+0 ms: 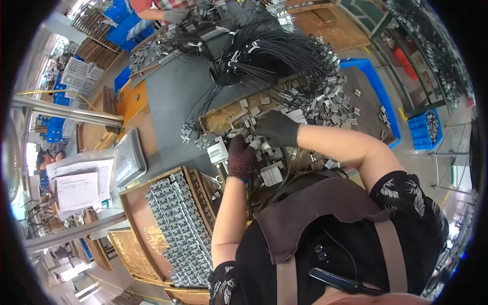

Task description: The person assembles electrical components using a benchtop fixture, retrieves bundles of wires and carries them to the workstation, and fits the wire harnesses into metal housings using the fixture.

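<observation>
My left hand (240,156), in a dark red and black glove, is closed at the workstation with its fingertips at small grey metal parts (250,123). Close on its right, my right hand (277,128), in a dark grey glove, bends its fingers toward the same spot. What exactly sits between the right fingers is hidden by the glove. Pale block-like pieces (217,151) stand beside my left hand, and another ribbed block (272,174) lies below both hands. Loose metal pieces (330,109) are heaped to the right of my right hand.
Beyond my hands lies a large bundle of black cables (284,46). A wooden tray (145,231) at the lower left holds rows of metal parts (183,229). A blue bin (384,96) borders the right side. Across the table, a co-worker's gloved hand (176,16) is visible.
</observation>
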Motion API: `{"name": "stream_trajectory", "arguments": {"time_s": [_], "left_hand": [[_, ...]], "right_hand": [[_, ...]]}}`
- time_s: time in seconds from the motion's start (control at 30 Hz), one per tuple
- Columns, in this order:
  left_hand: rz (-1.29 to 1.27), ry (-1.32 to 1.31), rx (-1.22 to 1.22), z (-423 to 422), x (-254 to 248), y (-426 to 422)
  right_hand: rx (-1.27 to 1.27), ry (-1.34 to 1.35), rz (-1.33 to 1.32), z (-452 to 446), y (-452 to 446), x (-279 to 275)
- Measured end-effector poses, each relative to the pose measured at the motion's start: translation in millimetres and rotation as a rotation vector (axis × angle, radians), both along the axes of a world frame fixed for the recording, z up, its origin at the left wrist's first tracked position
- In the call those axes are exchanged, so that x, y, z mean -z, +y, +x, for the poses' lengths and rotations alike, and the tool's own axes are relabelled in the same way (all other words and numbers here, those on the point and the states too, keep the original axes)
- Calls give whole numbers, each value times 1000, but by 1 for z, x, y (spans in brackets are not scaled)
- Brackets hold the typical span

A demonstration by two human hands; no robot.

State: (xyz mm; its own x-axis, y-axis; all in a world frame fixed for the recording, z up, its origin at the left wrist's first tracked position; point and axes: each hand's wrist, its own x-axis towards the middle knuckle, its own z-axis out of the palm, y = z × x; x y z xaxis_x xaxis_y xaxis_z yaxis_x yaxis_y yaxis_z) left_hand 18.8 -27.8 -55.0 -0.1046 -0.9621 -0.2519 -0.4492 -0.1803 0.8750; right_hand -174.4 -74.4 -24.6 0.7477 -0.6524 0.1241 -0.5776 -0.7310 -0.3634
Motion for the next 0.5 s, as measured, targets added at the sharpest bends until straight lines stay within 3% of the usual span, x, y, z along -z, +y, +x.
{"name": "stream_trajectory", "arguments": {"time_s": [0.03,0.07,0.13,0.2,0.27,0.33,0.4,0.5], "left_hand": [[-9,-44,-50,-1,-20,10],[-42,234,-123,6,-5,20],[-45,311,-140,18,-12,38],[-65,327,-177,28,-9,52],[-10,345,-225,25,-21,64],[-49,444,-235,14,-33,70],[7,513,-233,5,-43,70],[131,532,-190,9,-27,62]], "right_hand": [[-29,-122,5,-9,2,2],[111,-113,214,-21,3,-8],[427,-282,356,-53,3,-31],[568,-237,226,-90,-14,-20],[597,128,242,-112,-16,-16],[584,52,319,-104,-2,-28],[415,140,-89,-116,3,10],[474,146,-26,-111,0,18]]}}
